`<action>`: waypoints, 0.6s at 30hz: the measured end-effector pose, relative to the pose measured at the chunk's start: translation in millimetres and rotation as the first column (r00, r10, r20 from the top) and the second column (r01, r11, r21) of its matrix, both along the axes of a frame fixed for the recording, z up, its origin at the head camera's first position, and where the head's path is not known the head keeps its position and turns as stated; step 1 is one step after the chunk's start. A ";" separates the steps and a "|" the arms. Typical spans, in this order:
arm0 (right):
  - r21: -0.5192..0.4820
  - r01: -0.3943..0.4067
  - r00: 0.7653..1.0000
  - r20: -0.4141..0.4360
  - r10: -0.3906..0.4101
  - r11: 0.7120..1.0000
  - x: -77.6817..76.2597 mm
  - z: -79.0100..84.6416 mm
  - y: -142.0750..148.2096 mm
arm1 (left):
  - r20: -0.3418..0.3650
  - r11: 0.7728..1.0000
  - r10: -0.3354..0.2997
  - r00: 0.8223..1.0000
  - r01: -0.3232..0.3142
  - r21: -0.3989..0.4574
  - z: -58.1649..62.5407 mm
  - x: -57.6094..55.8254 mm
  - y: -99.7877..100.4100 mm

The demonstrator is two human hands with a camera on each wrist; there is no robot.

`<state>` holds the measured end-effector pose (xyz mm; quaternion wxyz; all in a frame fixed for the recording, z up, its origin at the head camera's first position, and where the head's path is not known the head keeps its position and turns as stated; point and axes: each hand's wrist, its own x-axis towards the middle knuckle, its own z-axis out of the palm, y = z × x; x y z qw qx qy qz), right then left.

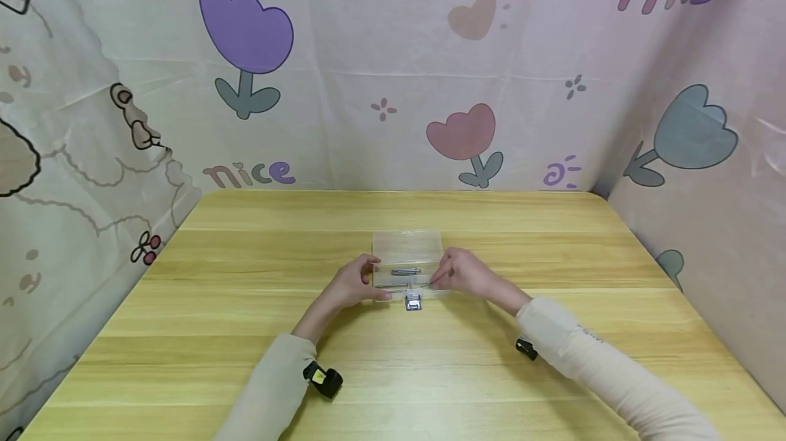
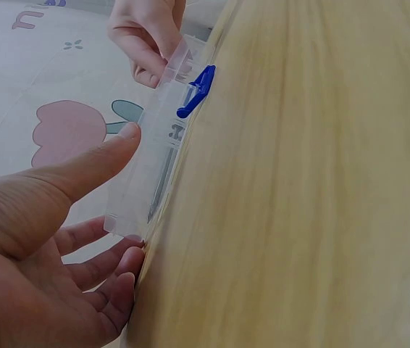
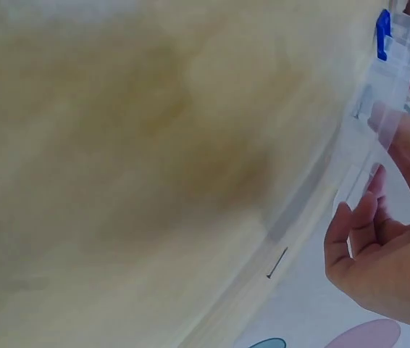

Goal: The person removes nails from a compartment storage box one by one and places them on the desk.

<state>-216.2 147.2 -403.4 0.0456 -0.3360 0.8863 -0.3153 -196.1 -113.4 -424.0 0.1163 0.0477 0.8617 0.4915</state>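
Head view, box: an oblong, clear plastic compartment box [image 1: 402, 279] sits on the yellow wood-grain table [image 1: 417, 379], its long axis running left to right; its clear, flat lid [image 1: 406, 246] is open to the far side; a blue plastic latch [image 1: 413, 302] points toward the person.
Nails: a bundle of slim silver metal nails [image 1: 405, 272] lies in a rear compartment, lengthwise left to right; more lie parallel in the near left part.
Hands: the left hand [image 1: 356, 282] clamps the box's left end, thumb near, fingers far; the right hand [image 1: 463, 274] has fingertips at the right compartments; whether they pinch a nail I cannot tell.
Writing: "nice" reads twice on the pale, flower-printed cloth [image 1: 344, 31], upper right and lower left; the yellow label on the black wrist device [image 1: 323, 379] is too small to read.
Left wrist view, contents: slender nails lie along the box, a tapered end toward the left hand.
Right wrist view, loose nail: a thin dark nail [image 3: 277, 262] lies on the table near the right hand, slanting, its head at the lower left.
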 end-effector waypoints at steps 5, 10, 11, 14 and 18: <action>0.046 0.017 0.996 -0.085 -0.014 0.999 1.7 -4.1 -2.5 | 0.001 1.000 -0.003 1.000 0.003 0.000 0.2 0.0 -0.7; 0.096 0.032 0.988 -0.155 -0.017 0.995 2.4 -5.6 -5.0 | -0.002 1.000 -0.004 1.000 0.004 0.008 -0.2 -0.1 -1.6; 0.100 0.033 0.987 -0.160 -0.017 0.994 2.3 -5.4 -5.1 | -0.004 1.000 -0.004 1.000 0.004 0.008 0.0 -0.1 -1.6; 0.090 0.021 0.989 -0.151 -0.007 0.996 1.6 -4.7 -5.6 | -0.008 1.000 -0.004 1.000 0.004 0.002 0.7 0.4 -1.4; 0.077 -0.009 0.990 -0.138 0.019 0.997 0.3 -4.7 -5.2 | -0.009 1.000 -0.009 1.000 0.009 0.000 1.9 1.3 -0.9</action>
